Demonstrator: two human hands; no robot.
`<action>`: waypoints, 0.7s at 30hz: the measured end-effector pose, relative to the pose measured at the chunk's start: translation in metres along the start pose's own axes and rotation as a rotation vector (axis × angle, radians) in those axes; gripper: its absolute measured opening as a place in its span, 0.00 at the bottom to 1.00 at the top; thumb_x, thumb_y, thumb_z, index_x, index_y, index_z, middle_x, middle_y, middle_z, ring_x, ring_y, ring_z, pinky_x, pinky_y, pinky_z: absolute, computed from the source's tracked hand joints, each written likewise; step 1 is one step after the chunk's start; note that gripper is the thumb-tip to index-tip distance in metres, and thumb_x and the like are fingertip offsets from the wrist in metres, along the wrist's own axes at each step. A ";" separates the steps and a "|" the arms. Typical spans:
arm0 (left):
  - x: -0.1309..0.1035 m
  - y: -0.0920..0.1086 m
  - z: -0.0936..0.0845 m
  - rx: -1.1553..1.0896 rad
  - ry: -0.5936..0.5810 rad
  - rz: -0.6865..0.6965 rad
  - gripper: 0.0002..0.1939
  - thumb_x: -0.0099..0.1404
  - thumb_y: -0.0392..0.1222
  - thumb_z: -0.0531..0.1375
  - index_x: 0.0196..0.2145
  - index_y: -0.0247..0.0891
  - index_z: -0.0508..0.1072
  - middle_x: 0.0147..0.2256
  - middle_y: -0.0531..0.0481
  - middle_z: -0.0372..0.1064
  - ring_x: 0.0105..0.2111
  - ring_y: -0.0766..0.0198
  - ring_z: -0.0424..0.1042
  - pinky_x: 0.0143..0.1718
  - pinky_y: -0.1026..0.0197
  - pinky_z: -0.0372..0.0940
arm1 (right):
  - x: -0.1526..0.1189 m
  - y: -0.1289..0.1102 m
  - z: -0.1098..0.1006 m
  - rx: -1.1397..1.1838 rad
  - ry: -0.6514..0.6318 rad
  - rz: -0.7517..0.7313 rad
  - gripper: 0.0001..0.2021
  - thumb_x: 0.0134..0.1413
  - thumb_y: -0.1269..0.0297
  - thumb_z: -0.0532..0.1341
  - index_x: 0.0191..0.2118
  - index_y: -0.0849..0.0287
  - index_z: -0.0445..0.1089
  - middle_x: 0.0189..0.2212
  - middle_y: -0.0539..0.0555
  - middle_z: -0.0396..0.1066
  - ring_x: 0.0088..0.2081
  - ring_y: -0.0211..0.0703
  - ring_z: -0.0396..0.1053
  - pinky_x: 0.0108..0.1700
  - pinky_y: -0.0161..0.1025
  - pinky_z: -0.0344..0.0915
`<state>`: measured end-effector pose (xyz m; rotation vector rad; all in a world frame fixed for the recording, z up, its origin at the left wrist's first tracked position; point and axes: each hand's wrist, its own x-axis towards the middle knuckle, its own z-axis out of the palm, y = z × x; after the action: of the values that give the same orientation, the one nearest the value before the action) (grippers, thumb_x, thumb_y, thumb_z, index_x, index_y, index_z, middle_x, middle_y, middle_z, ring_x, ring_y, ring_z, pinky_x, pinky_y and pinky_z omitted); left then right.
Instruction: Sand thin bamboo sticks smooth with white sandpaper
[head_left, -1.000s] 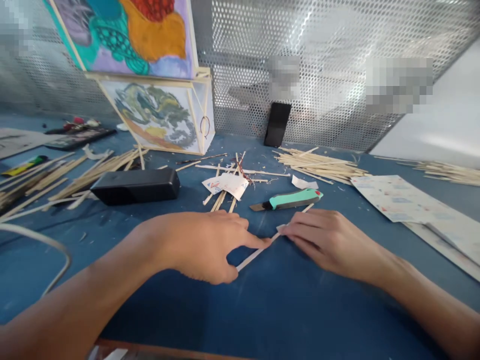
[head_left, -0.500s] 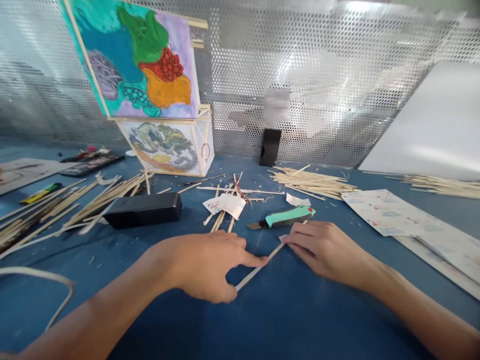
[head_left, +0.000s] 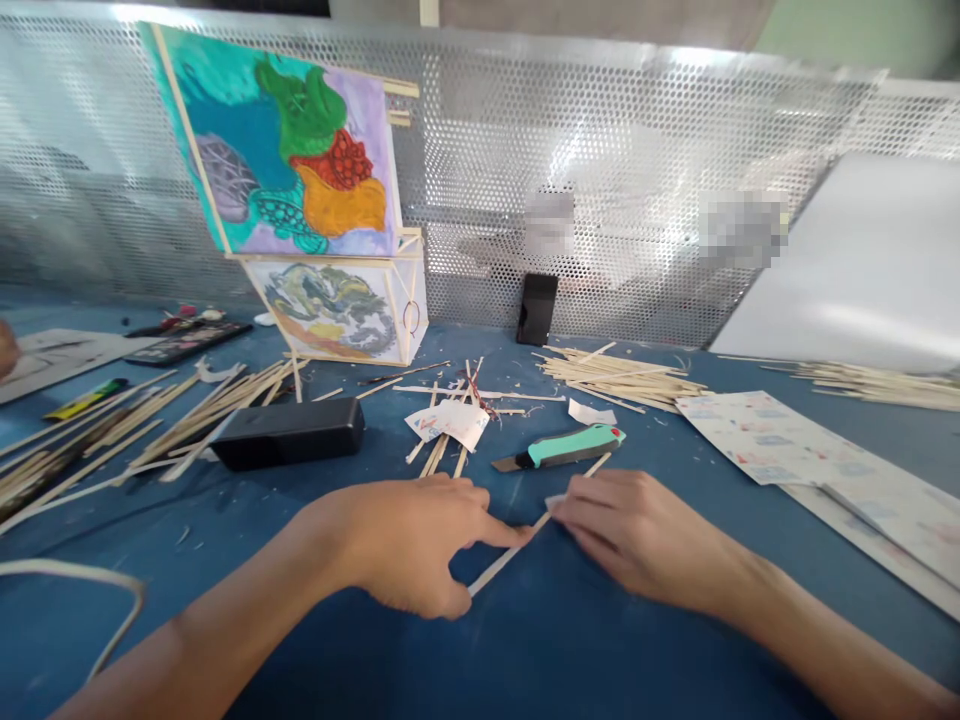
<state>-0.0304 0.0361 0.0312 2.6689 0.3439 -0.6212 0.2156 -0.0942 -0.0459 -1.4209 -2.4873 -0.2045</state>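
A thin wooden stick (head_left: 495, 570) lies slantwise on the blue table, with pale paper along its near part. My left hand (head_left: 427, 545) rests with its index finger on the stick and its thumb at the near end; the two are spread apart. My right hand (head_left: 630, 530) pinches a small white paper piece (head_left: 553, 502) against the stick, whose far end shows beyond the fingers. Just past my hands lies a green utility knife (head_left: 570, 446), its blade out and pointing left. Torn printed paper (head_left: 448, 424) sits on several crossed sticks.
A black case (head_left: 289, 434) and stick bundles (head_left: 217, 405) lie left. More sticks (head_left: 619, 376) and printed sheets (head_left: 750, 435) are at right. A painted stick-framed model (head_left: 330, 310) and a phone (head_left: 538, 309) stand behind. Another person's hand (head_left: 6, 350) shows at the far left edge.
My right hand has slid a little toward me along the stick, uncovering more of its far end. The view has tilted up slightly. A bit of another person's hand has come in at left.
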 end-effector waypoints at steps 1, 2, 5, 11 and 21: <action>0.000 0.000 0.000 -0.022 -0.002 0.009 0.38 0.63 0.45 0.64 0.69 0.65 0.63 0.50 0.47 0.72 0.54 0.49 0.73 0.57 0.50 0.68 | 0.001 -0.005 0.000 0.034 -0.017 -0.024 0.14 0.74 0.70 0.51 0.44 0.59 0.75 0.34 0.53 0.71 0.32 0.41 0.67 0.34 0.43 0.57; 0.000 0.000 0.000 -0.045 -0.006 0.019 0.38 0.63 0.44 0.64 0.69 0.65 0.63 0.49 0.47 0.72 0.55 0.48 0.73 0.58 0.49 0.68 | 0.002 -0.008 0.000 0.068 -0.031 -0.042 0.14 0.74 0.70 0.51 0.44 0.59 0.74 0.34 0.53 0.72 0.32 0.41 0.67 0.34 0.42 0.57; -0.001 -0.002 0.000 -0.065 -0.003 0.025 0.39 0.63 0.45 0.64 0.69 0.67 0.61 0.53 0.45 0.70 0.57 0.45 0.72 0.59 0.44 0.67 | 0.002 -0.004 0.001 0.070 -0.008 -0.020 0.13 0.75 0.69 0.51 0.47 0.58 0.74 0.35 0.52 0.72 0.33 0.41 0.67 0.35 0.42 0.57; 0.000 -0.002 0.000 -0.049 -0.020 0.014 0.41 0.64 0.46 0.64 0.71 0.68 0.58 0.54 0.44 0.70 0.59 0.43 0.71 0.62 0.40 0.64 | 0.000 0.001 0.003 -0.029 0.036 -0.001 0.13 0.74 0.71 0.51 0.46 0.60 0.74 0.33 0.52 0.71 0.30 0.41 0.65 0.34 0.42 0.56; 0.000 0.000 -0.001 -0.033 -0.020 -0.007 0.40 0.64 0.46 0.64 0.71 0.65 0.59 0.56 0.44 0.69 0.59 0.46 0.70 0.62 0.44 0.65 | -0.001 0.003 -0.001 -0.074 0.034 0.007 0.14 0.74 0.72 0.51 0.45 0.60 0.75 0.33 0.52 0.71 0.30 0.41 0.66 0.34 0.42 0.57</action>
<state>-0.0303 0.0363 0.0322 2.6297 0.3545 -0.6386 0.2189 -0.0932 -0.0454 -1.4424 -2.4713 -0.3200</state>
